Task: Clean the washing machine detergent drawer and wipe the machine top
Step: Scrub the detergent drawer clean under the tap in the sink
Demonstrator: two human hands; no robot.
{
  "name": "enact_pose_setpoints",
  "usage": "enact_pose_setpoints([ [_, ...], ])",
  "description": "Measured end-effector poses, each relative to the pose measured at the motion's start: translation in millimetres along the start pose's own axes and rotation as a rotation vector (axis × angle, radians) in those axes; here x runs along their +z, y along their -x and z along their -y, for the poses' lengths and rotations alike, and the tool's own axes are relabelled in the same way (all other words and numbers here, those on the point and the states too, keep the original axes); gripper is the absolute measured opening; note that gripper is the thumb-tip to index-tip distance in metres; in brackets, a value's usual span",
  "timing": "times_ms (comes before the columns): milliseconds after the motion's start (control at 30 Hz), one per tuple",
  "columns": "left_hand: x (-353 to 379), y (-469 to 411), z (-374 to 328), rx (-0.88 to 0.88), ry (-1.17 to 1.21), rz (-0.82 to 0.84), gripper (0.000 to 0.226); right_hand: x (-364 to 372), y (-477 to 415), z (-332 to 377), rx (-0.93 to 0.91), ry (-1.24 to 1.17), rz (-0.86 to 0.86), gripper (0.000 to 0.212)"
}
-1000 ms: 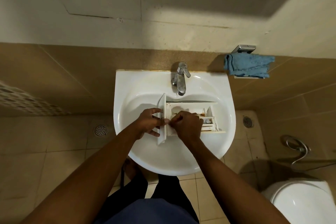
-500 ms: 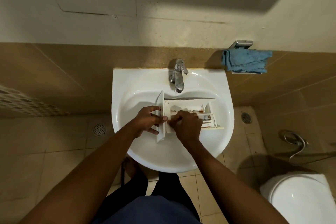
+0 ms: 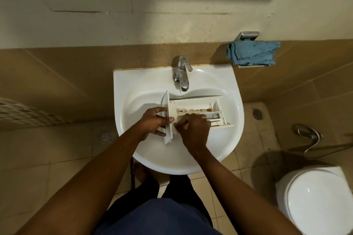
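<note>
A white detergent drawer [image 3: 198, 104] lies in the white sink [image 3: 133, 82], its front panel to the left and brown stains along its inner walls. My left hand [image 3: 152, 122] grips the front panel, thumb over its top edge. Inside the drawer's near compartment, my right hand [image 3: 194, 129] is closed in a fist around a small pale object [image 3: 180, 124]; I cannot tell what it is. Much of the near compartment is hidden under that fist. The washing machine is not in view.
A chrome tap [image 3: 182, 73] stands over the back of the sink, with no water visible. A blue cloth [image 3: 252, 52] hangs on a wall holder at the right. A white toilet [image 3: 315, 200] and a spray hose [image 3: 309, 135] are at the right; a floor drain [image 3: 105, 136] is left.
Both hands stay on the drawer in the same grip. My head has shifted slightly, so the sink sits a little differently in view.
</note>
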State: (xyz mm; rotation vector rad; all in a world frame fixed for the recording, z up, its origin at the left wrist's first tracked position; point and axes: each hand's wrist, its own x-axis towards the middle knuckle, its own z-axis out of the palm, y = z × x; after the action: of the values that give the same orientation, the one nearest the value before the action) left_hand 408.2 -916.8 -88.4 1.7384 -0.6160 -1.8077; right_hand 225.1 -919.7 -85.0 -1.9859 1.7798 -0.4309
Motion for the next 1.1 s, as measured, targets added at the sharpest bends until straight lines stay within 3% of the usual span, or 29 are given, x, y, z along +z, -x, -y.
enact_pose_setpoints([
  [233,1.5,0.2,-1.1,-0.008,0.028,-0.003,0.076,2.4,-31.2,5.2,0.148,0.015,0.048,0.02],
  [333,0.4,-1.6,0.0,-0.011,0.031,-0.003,0.076,-3.6,-28.3,-14.3,0.257,-0.14,0.036,0.014],
  [467,-0.9,-1.5,0.7,-0.003,0.023,0.004,0.076,1.9,-22.9,0.8,0.145,-0.147,0.084,0.025],
  [567,-0.3,-1.3,0.5,-0.004,0.028,0.009,0.078,7.6,-26.3,4.5,0.214,-0.145,0.143,0.029],
  [733,-0.4,-1.5,0.2,-0.012,0.039,0.004,0.077,-0.2,-38.5,-2.7,0.348,-0.241,0.261,0.01],
  [833,-1.5,-2.9,1.0,-0.013,0.037,0.009,0.076,-4.7,-40.6,-7.9,0.314,-0.257,0.327,0.008],
  [967,-2.3,-3.5,1.4,-0.008,0.044,0.014,0.074,-8.9,-36.0,-14.9,0.207,-0.167,0.411,0.039],
  [1100,-2.8,-3.9,0.9,-0.015,0.046,0.013,0.075,-11.0,-48.8,-15.2,0.181,-0.126,0.385,0.018],
])
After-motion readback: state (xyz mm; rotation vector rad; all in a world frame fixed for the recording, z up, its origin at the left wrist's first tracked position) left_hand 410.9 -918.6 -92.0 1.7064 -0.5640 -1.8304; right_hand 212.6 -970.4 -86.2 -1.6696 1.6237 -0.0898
